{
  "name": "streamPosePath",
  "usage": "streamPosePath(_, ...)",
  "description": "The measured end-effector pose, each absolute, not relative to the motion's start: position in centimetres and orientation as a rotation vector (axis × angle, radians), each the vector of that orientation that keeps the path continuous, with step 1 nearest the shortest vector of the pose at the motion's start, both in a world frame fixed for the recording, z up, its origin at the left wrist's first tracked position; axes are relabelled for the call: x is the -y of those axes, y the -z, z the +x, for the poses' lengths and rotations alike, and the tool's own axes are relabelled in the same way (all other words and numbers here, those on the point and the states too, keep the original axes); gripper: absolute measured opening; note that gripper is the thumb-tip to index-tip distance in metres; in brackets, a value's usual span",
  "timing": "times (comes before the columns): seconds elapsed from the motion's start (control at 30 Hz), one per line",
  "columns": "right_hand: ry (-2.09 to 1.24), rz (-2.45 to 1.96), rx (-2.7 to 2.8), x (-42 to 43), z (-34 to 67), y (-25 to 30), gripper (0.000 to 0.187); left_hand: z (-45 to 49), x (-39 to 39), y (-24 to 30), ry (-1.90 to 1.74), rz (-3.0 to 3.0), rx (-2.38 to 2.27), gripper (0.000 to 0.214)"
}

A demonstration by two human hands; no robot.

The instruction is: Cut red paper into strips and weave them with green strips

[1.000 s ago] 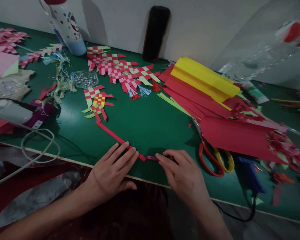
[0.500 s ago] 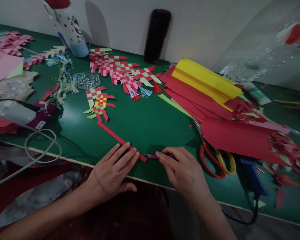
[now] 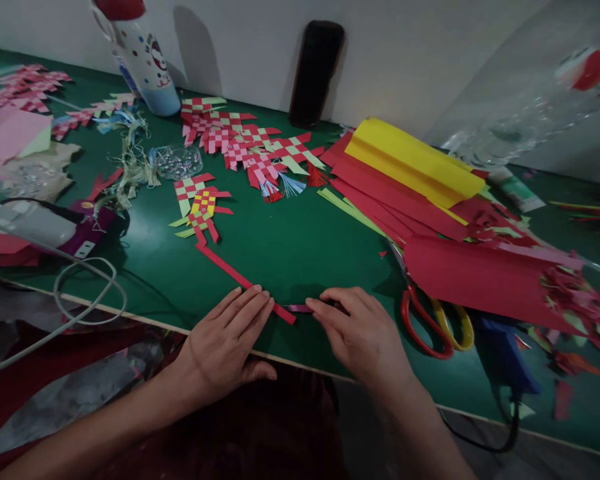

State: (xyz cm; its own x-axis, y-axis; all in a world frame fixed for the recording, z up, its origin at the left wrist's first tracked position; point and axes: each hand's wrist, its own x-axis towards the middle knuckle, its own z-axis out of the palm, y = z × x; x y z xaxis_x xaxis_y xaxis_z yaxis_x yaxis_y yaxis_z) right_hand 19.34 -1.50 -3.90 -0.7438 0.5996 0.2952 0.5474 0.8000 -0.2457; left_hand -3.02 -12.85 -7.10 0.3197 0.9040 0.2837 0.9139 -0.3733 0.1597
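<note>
The left hand [image 3: 230, 333] lies palm down with its fingers extended and side by side, their tips resting across a narrow red paper strip [image 3: 225, 265] on the green table [image 3: 300, 240]. Its thumb points away from the fingers near the table's front edge. The strip slants from a small woven paper piece [image 3: 200, 208] down to a free end just past the left fingertips; whether the strip and the woven piece are joined cannot be told.

The right hand [image 3: 365, 327] grips a slim purple tool [image 3: 299, 308] between thumb and fingers, its thin tip pointing left at the strip, close to the left fingertips. The tip is too small to show whether it touches the paper.

Compared with a second ago, the right hand has come slightly nearer the left, and the tool's tip sits farther from the strip's free end. The left hand keeps the same flat pose on the strip. The whole scene appears slightly farther right in view, as the camera has shifted a little.

Scissors [image 3: 426, 327] with one red and one yellow handle lie right of the right hand, just beside a red paper sheet [image 3: 480, 275], unmoved on the table.
</note>
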Motion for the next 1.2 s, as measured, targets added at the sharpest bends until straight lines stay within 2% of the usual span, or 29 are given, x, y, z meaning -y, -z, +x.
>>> streamPosePath(0.17, -0.236, -0.872, 2.645, 1.7, 19.5, 3.7, 0.022, -3.1, 12.8, 7.0, 0.536, -2.53, 1.721, 0.091)
streamPosePath(0.43, -0.291, -0.898, 2.672, 3.4, 20.0, 3.8, 0.024, -3.7, 13.1, 6.5, 0.531, -2.578, 1.656, 0.074)
streamPosePath(1.07, -0.268, -0.916, 2.654, 3.4, 19.5, 3.8, 0.025, -5.0, 12.8, 6.7, 0.449, -2.499, 1.743, 0.073)
streamPosePath(1.2, -0.274, -0.902, 2.672, 3.4, 19.5, 3.6, 0.024, -4.9, 12.9, 6.7, 0.413, -2.507, 1.735, 0.067)
